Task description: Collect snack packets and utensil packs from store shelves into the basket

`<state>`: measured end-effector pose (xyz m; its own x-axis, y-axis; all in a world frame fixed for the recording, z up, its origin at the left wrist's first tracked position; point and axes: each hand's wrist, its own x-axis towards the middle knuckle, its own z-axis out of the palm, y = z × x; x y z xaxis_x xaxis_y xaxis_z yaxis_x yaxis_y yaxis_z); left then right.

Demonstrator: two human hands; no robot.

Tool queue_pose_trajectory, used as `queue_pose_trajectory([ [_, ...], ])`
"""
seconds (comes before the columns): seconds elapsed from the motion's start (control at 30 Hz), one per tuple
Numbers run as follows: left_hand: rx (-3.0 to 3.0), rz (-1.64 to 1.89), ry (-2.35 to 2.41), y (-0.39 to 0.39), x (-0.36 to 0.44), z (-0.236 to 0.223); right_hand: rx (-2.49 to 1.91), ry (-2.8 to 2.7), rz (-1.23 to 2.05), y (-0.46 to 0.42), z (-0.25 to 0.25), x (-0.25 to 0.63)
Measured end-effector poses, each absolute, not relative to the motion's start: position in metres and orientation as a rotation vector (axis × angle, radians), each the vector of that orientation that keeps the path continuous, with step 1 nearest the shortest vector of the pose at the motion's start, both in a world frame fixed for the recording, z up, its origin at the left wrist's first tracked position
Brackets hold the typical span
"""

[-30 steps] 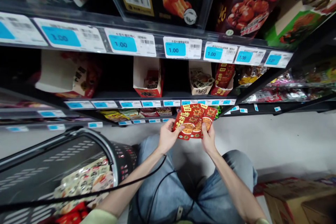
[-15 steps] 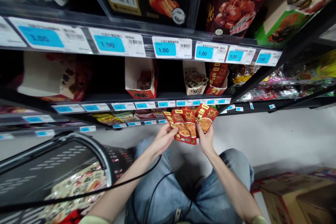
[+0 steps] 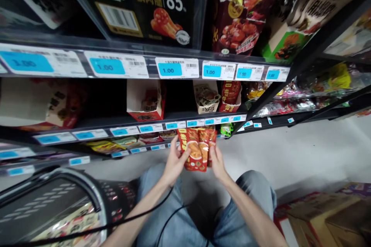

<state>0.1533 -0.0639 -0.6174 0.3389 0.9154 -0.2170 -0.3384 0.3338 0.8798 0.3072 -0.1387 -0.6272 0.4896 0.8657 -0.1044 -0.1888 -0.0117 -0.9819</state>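
Between my hands, in front of the low shelf, are several red snack packets (image 3: pixel 194 149) with pictures of food in bowls, overlapping one another. My left hand (image 3: pixel 176 162) grips them at the left edge, thumb across the front. On the other side my right hand (image 3: pixel 218 162) pinches the rightmost packet, which lies partly behind the others. A red display box (image 3: pixel 231 98) with similar packaging stands on the shelf above, beside a white box (image 3: pixel 206 98) holding a pale pouch.
At lower left stands a dark shopping basket (image 3: pixel 111 204) with packaged goods inside. A black cable (image 3: pixel 130 212) crosses my left forearm. Cardboard boxes (image 3: pixel 324 208) sit on the floor at lower right. Price tags (image 3: pixel 176 68) line the shelf edges.
My right hand has brought its packet leftward against the others, so the packets now overlap more closely. The camera view has tilted up and shifted slightly right.
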Motion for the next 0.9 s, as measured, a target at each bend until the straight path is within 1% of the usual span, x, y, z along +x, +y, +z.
queue_pose_trajectory([
  [0.1, 0.962, 0.918, 0.953, -0.077, 0.162, -0.626, -1.271, -0.760, 1.062, -0.142, -0.626, 0.293],
  [0.2, 1.020, 0.932, 1.003, -0.078, 0.162, -0.630, -1.289, -0.836, 1.029, -0.142, -0.621, 0.289],
  [0.27, 0.953, 0.901, 0.959, -0.078, 0.161, -0.629, -1.298, -0.842, 0.982, -0.142, -0.619, 0.287],
  [0.43, 0.835, 0.833, 0.940, -0.085, 0.168, -0.616, -1.372, -0.955, 0.863, -0.143, -0.615, 0.288],
  [0.6, 0.872, 0.797, 0.903, -0.080, 0.178, -0.600, -1.358, -0.972, 0.915, -0.140, -0.605, 0.307],
  [0.77, 0.904, 0.820, 0.935, -0.086, 0.204, -0.592, -1.384, -0.888, 0.783, -0.139, -0.603, 0.313],
  [0.9, 0.998, 0.797, 0.878, -0.074, 0.215, -0.579, -1.371, -1.006, 0.832, -0.138, -0.592, 0.340],
])
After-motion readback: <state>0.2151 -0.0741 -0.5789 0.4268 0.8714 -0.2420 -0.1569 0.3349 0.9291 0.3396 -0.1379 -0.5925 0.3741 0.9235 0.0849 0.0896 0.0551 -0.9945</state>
